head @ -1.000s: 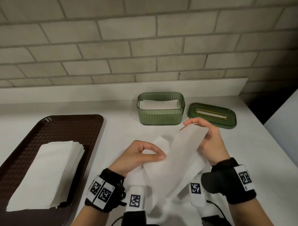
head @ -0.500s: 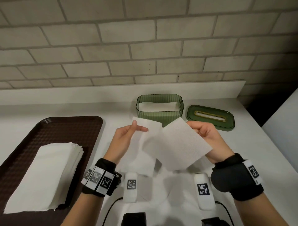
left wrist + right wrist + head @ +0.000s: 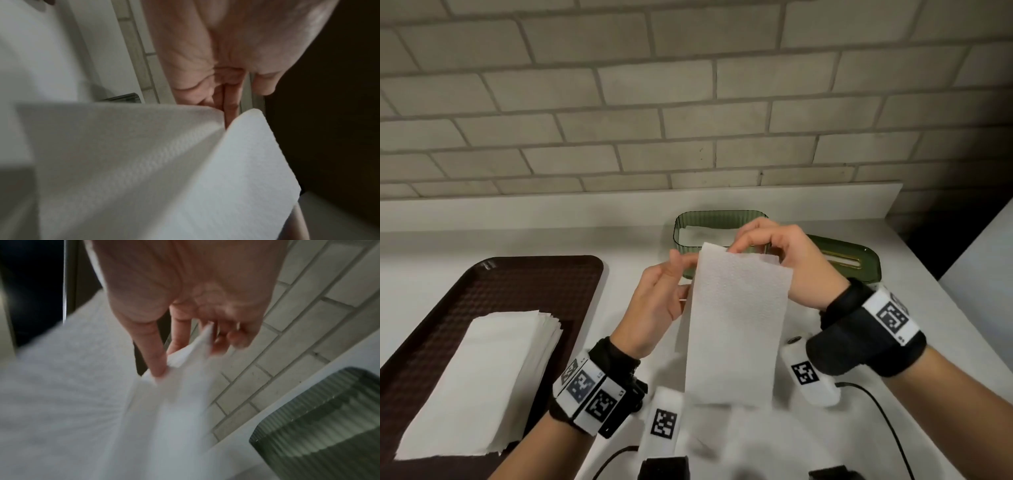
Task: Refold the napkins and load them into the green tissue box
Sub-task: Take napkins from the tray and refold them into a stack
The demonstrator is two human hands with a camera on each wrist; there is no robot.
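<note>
A white napkin [image 3: 736, 325], folded into a long strip, hangs upright in the air in front of the green tissue box [image 3: 688, 222]. My right hand [image 3: 750, 246] pinches its top edge between thumb and fingers, which the right wrist view [image 3: 174, 356] shows blurred. My left hand [image 3: 681, 274] holds the strip's upper left edge, with its fingers running behind the paper [image 3: 144, 162]. The box stands open with white napkins lying inside. Its ribbed wall [image 3: 318, 426] sits below and to the right of my right hand.
The green slotted lid [image 3: 859, 260] lies right of the box. A brown tray [image 3: 517, 284] at the left carries a stack of napkins [image 3: 482, 377]. A brick wall stands behind the counter. The counter's right edge is near the lid, and a black cable [image 3: 876, 404] trails by my right wrist.
The napkin, spread wide between both hands before, is now folded into a narrow strip. Both hands have come together and risen toward the box.
</note>
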